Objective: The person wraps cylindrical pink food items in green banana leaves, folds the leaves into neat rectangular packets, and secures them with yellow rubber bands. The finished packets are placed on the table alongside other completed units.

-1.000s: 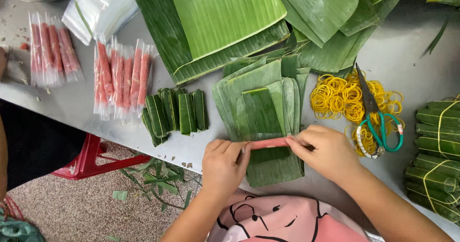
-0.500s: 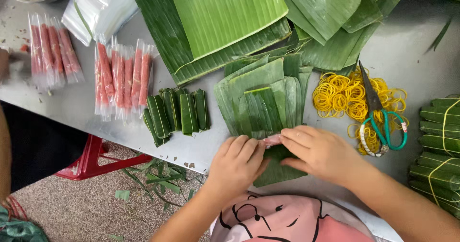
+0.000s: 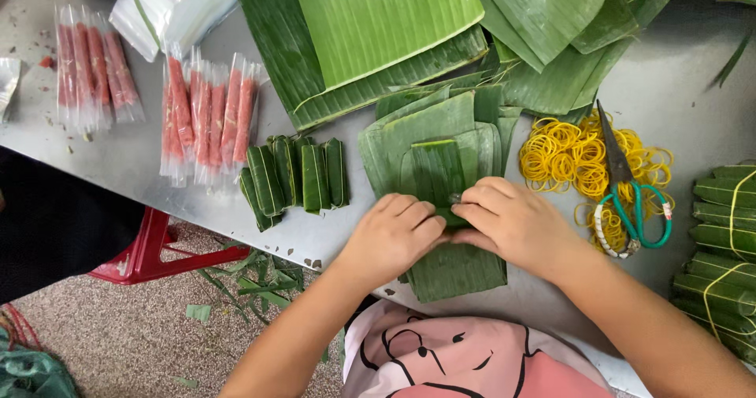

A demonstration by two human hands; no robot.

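Head view: left hand (image 3: 394,236) and right hand (image 3: 512,221) meet over a folded banana-leaf strip (image 3: 437,170) lying atop a stack of cut leaves (image 3: 457,268) at the near edge of the grey table (image 3: 685,83). Fingers of both hands are curled and pressed down on the fold, fingertips touching at its middle; whatever lies inside the fold is hidden. Left of the stack stand finished green leaf rolls (image 3: 295,179), then pink sticks in clear sleeves (image 3: 206,118). Right of the stack lie yellow rubber bands (image 3: 567,154) with green-handled scissors (image 3: 630,201) on them, and tied leaf bundles (image 3: 724,233) at the far right. Large banana leaves (image 3: 378,20) cover the table's far side.
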